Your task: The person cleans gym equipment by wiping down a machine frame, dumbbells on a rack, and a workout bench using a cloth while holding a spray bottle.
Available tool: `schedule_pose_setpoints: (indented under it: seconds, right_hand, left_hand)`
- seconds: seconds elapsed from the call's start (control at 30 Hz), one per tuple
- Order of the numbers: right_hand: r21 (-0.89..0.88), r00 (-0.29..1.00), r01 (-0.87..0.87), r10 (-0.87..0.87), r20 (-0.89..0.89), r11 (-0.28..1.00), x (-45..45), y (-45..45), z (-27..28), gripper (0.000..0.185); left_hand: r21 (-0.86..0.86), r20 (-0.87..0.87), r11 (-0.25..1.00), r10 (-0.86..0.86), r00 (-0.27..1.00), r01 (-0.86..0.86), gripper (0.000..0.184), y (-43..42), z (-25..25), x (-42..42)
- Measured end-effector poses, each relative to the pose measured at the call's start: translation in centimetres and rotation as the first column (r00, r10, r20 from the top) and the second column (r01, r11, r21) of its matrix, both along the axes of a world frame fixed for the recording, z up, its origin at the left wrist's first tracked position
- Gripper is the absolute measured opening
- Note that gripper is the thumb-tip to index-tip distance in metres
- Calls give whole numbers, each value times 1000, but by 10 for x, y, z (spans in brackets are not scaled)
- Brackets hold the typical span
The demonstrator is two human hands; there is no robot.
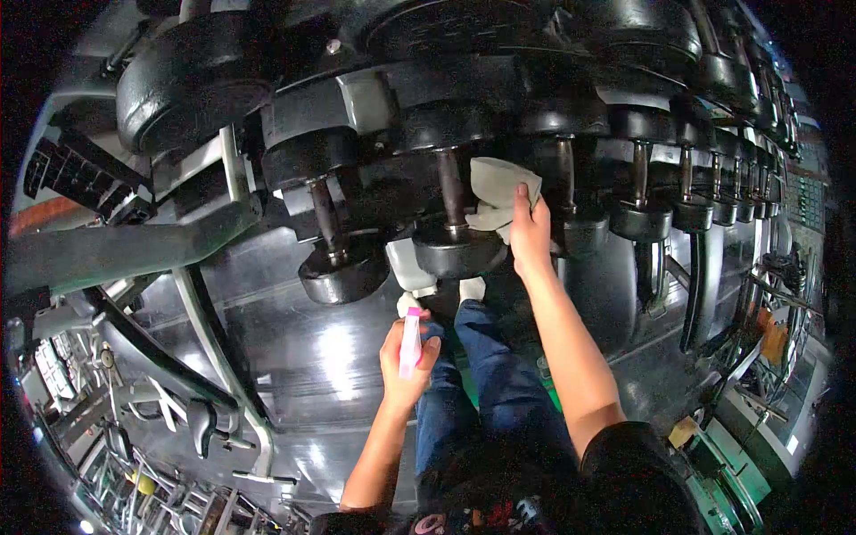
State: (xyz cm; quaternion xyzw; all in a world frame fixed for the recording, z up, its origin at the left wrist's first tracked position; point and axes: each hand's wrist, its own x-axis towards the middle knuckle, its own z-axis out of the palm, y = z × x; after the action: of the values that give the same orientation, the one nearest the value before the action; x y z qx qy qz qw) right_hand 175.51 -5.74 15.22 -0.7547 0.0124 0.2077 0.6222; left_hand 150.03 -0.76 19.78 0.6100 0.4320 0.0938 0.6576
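Observation:
My right hand [532,234] grips a pale grey cloth [501,183], thumb on top, beside a black dumbbell [454,192] on the rack. The cloth's lower fold lies at that dumbbell's near end; whether it touches the metal handle, I cannot tell. Lower down, in front of my legs, my left hand [406,361] is wrapped round a white and pink spray bottle [411,343], whose body is mostly hidden by my fingers. Another black dumbbell [332,223] rests to the left, and a further dumbbell [568,178] stands just right of the cloth.
More dumbbells [640,178] run off to the right, with larger ones [192,80] on the upper tier. A grey metal frame [134,250] of a gym machine is close on the left. My feet [473,288] stand on the dark, shiny floor [312,383] near the rack.

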Motion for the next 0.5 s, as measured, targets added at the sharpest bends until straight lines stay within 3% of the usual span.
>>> schedule_pose_setpoints:
  seconds: [0.03, 0.13, 0.2, 0.23, 0.27, 0.33, 0.37, 0.5]
  right_hand:
    - [63, 983, 180, -179, -33, 982, -5, 5, 2, 40]
    - [8, 992, 117, -117, 41, 993, -1, 21, -9, 41]
    - [-268, 948, -147, 213, 235, 952, -6, 45, -14, 39]
    - [-438, 865, -262, 410, 288, 860, -9, 59, -17, 36]
    - [-600, 747, -338, 594, 298, 725, -12, 70, -19, 32]
    - [-806, 447, -291, 818, 362, 516, -26, 76, -5, 27]
    - [-810, 366, -227, 818, 444, 541, -29, 75, -19, 22]
    - [-804, 366, -328, 851, 376, 496, -14, 54, -2, 26]
  left_hand:
    - [4, -12, 1000, -3, 1000, 3, 24, 0, 2, 0]
    - [-15, -21, 1000, -8, 1000, 7, 27, -2, 3, 0]
    - [-39, -25, 999, -9, 1000, 8, 28, -5, 3, -1]
    - [-33, -19, 999, -2, 1000, 2, 30, -7, 2, -1]
    - [-27, -12, 1000, 5, 1000, -5, 31, -9, 2, -1]
    - [-6, -11, 1000, -6, 1000, 6, 30, -10, 3, -2]
    - [14, -13, 1000, -14, 1000, 14, 30, -11, 4, -2]
    - [-36, 14, 999, 20, 1000, -19, 30, -9, 16, -7]
